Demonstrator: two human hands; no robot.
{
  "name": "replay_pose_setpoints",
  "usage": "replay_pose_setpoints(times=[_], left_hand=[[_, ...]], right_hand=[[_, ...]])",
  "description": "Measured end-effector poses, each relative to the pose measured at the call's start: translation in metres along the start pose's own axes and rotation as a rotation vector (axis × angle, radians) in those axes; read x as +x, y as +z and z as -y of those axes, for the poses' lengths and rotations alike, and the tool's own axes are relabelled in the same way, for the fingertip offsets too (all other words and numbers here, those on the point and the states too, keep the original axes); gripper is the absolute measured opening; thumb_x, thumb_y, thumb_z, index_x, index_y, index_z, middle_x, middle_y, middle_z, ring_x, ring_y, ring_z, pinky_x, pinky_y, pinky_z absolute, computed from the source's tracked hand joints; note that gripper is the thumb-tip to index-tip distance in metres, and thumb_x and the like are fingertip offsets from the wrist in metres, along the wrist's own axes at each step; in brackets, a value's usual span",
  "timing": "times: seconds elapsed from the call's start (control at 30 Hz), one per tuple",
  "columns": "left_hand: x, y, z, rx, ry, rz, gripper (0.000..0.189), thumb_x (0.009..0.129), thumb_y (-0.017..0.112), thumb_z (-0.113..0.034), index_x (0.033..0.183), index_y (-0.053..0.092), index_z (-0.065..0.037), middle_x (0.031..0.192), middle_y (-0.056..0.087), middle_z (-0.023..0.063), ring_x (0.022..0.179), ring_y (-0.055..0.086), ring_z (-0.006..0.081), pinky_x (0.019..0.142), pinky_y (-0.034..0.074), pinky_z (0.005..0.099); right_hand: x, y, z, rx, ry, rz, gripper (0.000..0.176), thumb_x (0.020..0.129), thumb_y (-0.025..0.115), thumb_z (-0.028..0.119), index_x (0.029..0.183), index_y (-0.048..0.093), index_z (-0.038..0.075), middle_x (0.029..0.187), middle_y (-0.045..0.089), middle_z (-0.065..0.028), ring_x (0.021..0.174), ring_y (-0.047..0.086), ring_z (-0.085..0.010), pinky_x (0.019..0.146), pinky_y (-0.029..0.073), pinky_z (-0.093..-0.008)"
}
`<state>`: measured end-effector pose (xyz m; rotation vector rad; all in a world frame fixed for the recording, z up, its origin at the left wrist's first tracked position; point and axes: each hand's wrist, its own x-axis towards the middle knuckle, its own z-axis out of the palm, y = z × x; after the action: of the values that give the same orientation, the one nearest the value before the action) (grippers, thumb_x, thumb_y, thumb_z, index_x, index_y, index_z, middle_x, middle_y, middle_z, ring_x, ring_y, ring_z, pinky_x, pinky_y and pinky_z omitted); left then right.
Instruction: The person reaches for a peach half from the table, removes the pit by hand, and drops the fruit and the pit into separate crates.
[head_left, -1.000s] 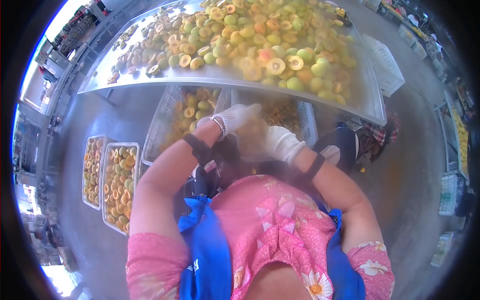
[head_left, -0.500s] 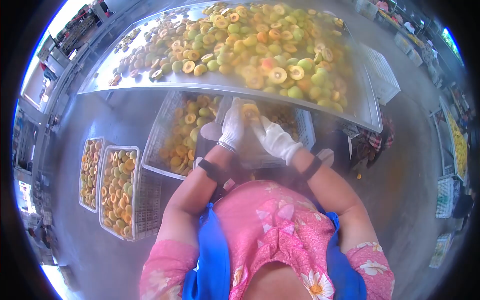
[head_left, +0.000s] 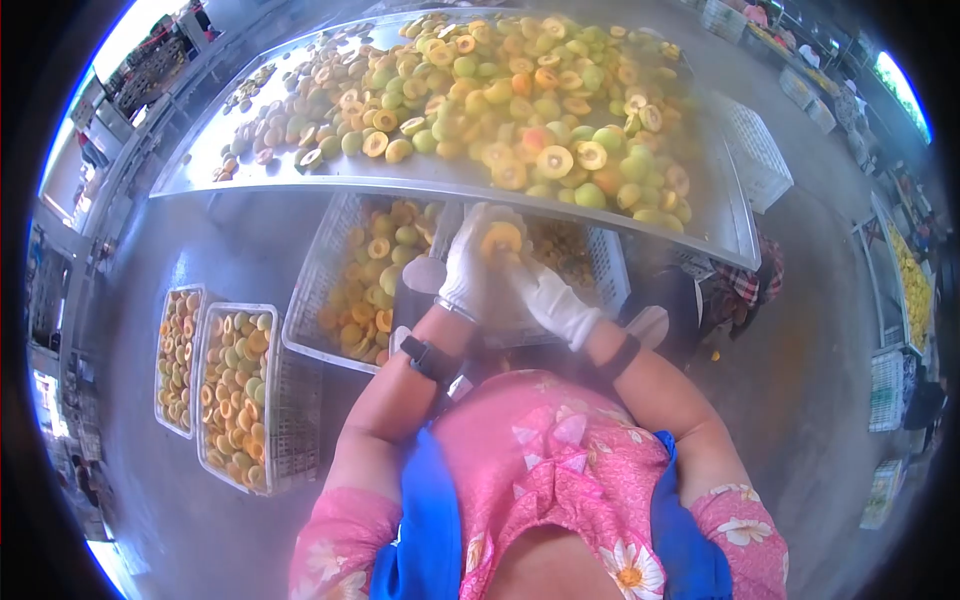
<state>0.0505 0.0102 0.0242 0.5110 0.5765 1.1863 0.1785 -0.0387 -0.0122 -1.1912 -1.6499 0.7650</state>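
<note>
halved fruit (head_left: 501, 240) held up just below the table (head_left: 300, 185) edge | left hand (head_left: 463, 268) and right hand (head_left: 548, 293) together, both closed on it | crate (head_left: 322, 285) and floor trays (head_left: 285, 390) already hold halves | heap (head_left: 520, 90) on the table still large: much seems left

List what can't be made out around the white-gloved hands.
- Head view: whether the white-gloved right hand grips the orange halved fruit or only touches it; haze blurs it.
- Head view: much of the white plastic crate beneath; the steel table covers it.
</note>
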Motion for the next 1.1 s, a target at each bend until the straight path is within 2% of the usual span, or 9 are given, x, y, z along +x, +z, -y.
replay_pose_setpoints(times=[0.13, 0.27, 0.3, 0.4, 0.47, 0.73, 0.87, 0.93, 1.1], left_hand=[[0.004, 0.010, 0.000, -0.035, -0.022, -0.034, 0.027, 0.098, 0.057, -0.033, 0.098, 0.062, -0.007, 0.090, 0.068, 0.0087, 0.078, 0.067, 0.0227, 0.069, 0.058, 0.0358], [0.008, 0.008, 0.014, 0.329, 0.223, -0.121, 0.026, 0.099, 0.055, -0.030, 0.098, 0.062, -0.005, 0.084, 0.068, 0.0085, 0.072, 0.067, 0.0218, 0.065, 0.057, 0.0334], [0.008, 0.005, 0.017, 0.633, 0.399, -0.160, 0.027, 0.100, 0.054, -0.029, 0.096, 0.063, -0.004, 0.082, 0.067, 0.0086, 0.069, 0.066, 0.0218, 0.064, 0.057, 0.0332], [-0.001, 0.010, 0.006, 0.551, 0.258, -0.073, 0.036, 0.101, 0.051, -0.033, 0.095, 0.068, -0.001, 0.088, 0.070, 0.0102, 0.072, 0.063, 0.0179, 0.067, 0.051, 0.0306], [0.000, 0.009, 0.001, 0.344, 0.094, -0.004, 0.039, 0.101, 0.049, -0.034, 0.092, 0.068, -0.001, 0.086, 0.069, 0.0101, 0.071, 0.063, 0.0175, 0.067, 0.051, 0.0294], [0.003, -0.002, -0.010, 0.843, 0.127, 0.349, 0.040, 0.099, 0.051, -0.032, 0.088, 0.068, 0.002, 0.083, 0.070, 0.0111, 0.075, 0.065, 0.0181, 0.072, 0.052, 0.0287], [-0.001, 0.006, -0.006, 0.236, -0.096, 0.213, 0.035, 0.099, 0.049, -0.032, 0.085, 0.060, -0.002, 0.081, 0.066, 0.0154, 0.068, 0.064, 0.0265, 0.062, 0.056, 0.0376], [0.001, 0.001, -0.002, 0.009, -0.194, 0.165, 0.037, 0.098, 0.052, -0.036, 0.087, 0.060, -0.001, 0.085, 0.064, 0.0151, 0.081, 0.063, 0.0287, 0.074, 0.053, 0.0405], [0.000, 0.008, 0.002, -0.044, -0.146, -0.056, 0.034, 0.097, 0.056, -0.039, 0.096, 0.060, -0.006, 0.092, 0.065, 0.0116, 0.084, 0.063, 0.0282, 0.076, 0.053, 0.0420]], right_hand=[[0.005, -0.023, 0.023, 0.410, 0.393, 0.245, 0.042, 0.104, 0.043, 0.047, 0.110, 0.063, 0.010, 0.072, 0.055, 0.0018, 0.060, 0.050, -0.0073, 0.054, 0.041, -0.0236], [0.004, -0.022, -0.002, 0.556, 0.536, 0.475, 0.043, 0.104, 0.041, 0.049, 0.107, 0.059, 0.011, 0.067, 0.052, 0.0023, 0.049, 0.041, -0.0082, 0.044, 0.035, -0.0250], [0.004, -0.007, -0.001, 0.363, 0.273, 0.283, 0.041, 0.103, 0.042, 0.050, 0.104, 0.058, 0.011, 0.065, 0.049, 0.0031, 0.046, 0.039, -0.0082, 0.041, 0.032, -0.0254], [-0.004, -0.020, 0.032, 0.370, 0.292, 0.219, 0.038, 0.102, 0.045, 0.051, 0.094, 0.056, 0.015, 0.059, 0.042, 0.0061, 0.040, 0.033, -0.0067, 0.036, 0.025, -0.0246], [-0.006, -0.034, 0.041, 0.892, 0.878, 0.474, 0.035, 0.101, 0.046, 0.051, 0.093, 0.056, 0.018, 0.058, 0.039, 0.0083, 0.040, 0.029, -0.0054, 0.036, 0.021, -0.0234], [-0.005, -0.040, 0.030, 1.052, 0.965, 0.642, 0.029, 0.102, 0.046, 0.047, 0.099, 0.057, 0.020, 0.058, 0.037, 0.0098, 0.038, 0.031, -0.0040, 0.033, 0.023, -0.0205], [-0.010, -0.031, 0.021, 1.382, 0.922, 0.696, 0.041, 0.101, 0.043, 0.053, 0.100, 0.053, 0.013, 0.061, 0.036, 0.0083, 0.037, 0.026, -0.0014, 0.034, 0.019, -0.0186], [-0.008, -0.027, 0.016, 1.471, 0.915, 0.698, 0.041, 0.103, 0.041, 0.051, 0.101, 0.053, 0.012, 0.061, 0.035, 0.0077, 0.037, 0.026, -0.0014, 0.033, 0.019, -0.0190], [-0.007, -0.020, 0.002, 1.761, 0.873, 0.854, 0.042, 0.104, 0.033, 0.052, 0.103, 0.052, 0.015, 0.057, 0.029, 0.0091, 0.033, 0.019, -0.0004, 0.029, 0.017, -0.0195]])
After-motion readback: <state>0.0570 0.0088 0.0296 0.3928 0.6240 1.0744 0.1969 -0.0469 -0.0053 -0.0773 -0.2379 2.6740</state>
